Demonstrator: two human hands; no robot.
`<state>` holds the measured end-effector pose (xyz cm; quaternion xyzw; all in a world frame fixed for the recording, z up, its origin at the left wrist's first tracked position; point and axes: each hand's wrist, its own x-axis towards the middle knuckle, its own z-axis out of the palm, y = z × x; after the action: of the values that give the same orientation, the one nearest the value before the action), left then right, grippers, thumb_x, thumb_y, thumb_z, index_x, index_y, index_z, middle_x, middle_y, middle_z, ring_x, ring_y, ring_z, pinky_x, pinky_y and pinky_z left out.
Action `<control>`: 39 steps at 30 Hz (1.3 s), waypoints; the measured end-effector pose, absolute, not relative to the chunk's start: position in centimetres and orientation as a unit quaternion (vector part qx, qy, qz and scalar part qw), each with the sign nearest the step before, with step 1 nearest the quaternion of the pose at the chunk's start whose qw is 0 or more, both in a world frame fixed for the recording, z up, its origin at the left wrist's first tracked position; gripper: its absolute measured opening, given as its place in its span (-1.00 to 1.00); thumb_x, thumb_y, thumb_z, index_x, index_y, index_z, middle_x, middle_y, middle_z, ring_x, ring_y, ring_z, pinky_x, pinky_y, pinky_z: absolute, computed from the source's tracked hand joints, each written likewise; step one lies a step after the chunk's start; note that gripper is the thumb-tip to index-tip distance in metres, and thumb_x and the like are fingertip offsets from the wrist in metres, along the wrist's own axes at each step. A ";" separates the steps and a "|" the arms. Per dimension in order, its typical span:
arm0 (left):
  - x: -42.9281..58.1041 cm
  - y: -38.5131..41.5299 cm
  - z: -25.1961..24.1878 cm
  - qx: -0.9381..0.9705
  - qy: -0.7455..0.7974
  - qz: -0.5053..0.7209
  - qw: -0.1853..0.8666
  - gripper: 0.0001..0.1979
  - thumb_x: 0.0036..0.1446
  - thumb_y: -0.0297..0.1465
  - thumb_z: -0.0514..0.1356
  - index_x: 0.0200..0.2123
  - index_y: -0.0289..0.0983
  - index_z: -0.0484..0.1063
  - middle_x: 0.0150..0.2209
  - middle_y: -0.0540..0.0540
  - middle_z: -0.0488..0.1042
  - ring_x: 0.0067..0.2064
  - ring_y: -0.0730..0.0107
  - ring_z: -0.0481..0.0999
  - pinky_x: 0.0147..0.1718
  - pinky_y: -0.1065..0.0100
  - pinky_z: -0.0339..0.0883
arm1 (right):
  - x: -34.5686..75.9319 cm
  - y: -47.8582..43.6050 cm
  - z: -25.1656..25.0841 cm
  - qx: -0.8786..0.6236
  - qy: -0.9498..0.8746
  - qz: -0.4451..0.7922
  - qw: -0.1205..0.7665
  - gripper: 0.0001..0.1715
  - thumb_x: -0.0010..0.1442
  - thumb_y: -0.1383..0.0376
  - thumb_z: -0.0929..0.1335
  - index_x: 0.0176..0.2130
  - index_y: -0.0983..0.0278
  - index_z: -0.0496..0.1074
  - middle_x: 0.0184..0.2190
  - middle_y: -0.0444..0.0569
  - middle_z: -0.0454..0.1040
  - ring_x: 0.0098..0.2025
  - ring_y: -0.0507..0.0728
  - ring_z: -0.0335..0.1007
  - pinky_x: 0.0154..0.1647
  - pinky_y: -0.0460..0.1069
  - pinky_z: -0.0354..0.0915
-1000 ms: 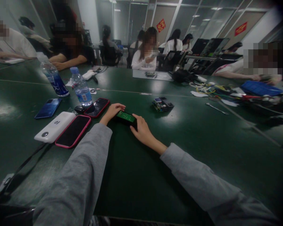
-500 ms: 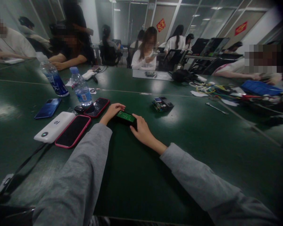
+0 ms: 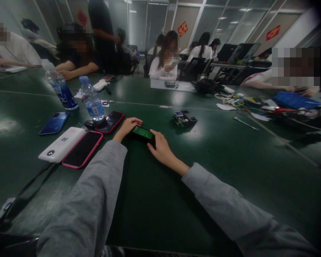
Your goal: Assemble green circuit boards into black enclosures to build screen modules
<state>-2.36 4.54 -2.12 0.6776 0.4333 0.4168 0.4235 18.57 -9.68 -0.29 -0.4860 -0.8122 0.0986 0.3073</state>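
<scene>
Between my hands is a small black case with a green circuit board [image 3: 143,132] showing in its top, low over or on the green table [image 3: 149,200]. My left hand [image 3: 128,127] grips its left end with curled fingers. Around the right end, my right hand [image 3: 162,147] is closed, with the thumb on the near side. Farther off, to the right of my hands, a small electronic module [image 3: 184,118] with bare boards and black blocks lies on the table. Whether the board is fixed in its case I cannot tell.
At left lie a white power bank [image 3: 62,144], a red-cased phone [image 3: 82,149], another phone [image 3: 110,122] and a blue phone [image 3: 54,123]. Two bottles stand behind, the nearer one clear [image 3: 93,100]. A wrench [image 3: 246,123] and tangled cables [image 3: 243,101] lie right. People sit around.
My hands and the circuit board in its case stay where they were. In the background, a standing person in dark clothes has moved to the right.
</scene>
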 end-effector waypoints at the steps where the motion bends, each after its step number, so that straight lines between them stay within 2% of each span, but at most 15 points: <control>1: -2.4 4.5 -2.1 0.679 0.433 0.416 0.423 -0.73 0.08 -0.55 0.11 -0.17 -0.35 0.54 -0.20 -0.17 0.59 -0.23 0.38 0.58 -0.06 0.23 0.39 | 18.6 -9.7 -0.3 -0.486 -0.812 0.100 0.308 -0.32 0.24 0.25 0.27 0.29 0.25 0.02 0.11 0.17 0.25 0.12 0.30 0.22 0.08 0.27 0.28; 22: -2.1 4.1 -1.7 0.677 0.442 0.416 0.417 -0.73 0.09 -0.57 0.10 -0.18 -0.38 0.54 -0.20 -0.18 0.60 -0.24 0.39 0.59 -0.06 0.22 0.40 | 18.6 -9.7 -0.3 -0.485 -0.813 0.102 0.306 -0.32 0.24 0.26 0.28 0.28 0.32 0.03 0.11 0.19 0.24 0.13 0.29 0.20 0.10 0.26 0.27; 39: -2.4 4.5 -2.1 0.687 0.437 0.416 0.405 -0.72 0.06 -0.54 0.13 -0.17 -0.35 0.55 -0.20 -0.17 0.60 -0.21 0.36 0.59 -0.09 0.25 0.41 | 18.7 -9.7 -0.3 -0.480 -0.814 0.111 0.308 -0.31 0.24 0.26 0.28 0.29 0.27 0.01 0.12 0.17 0.24 0.12 0.29 0.22 0.09 0.28 0.27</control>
<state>-2.38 4.48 -2.10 0.6870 0.4366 0.4165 0.4049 18.74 -9.66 -0.29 -0.4803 -0.8136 0.1109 0.3084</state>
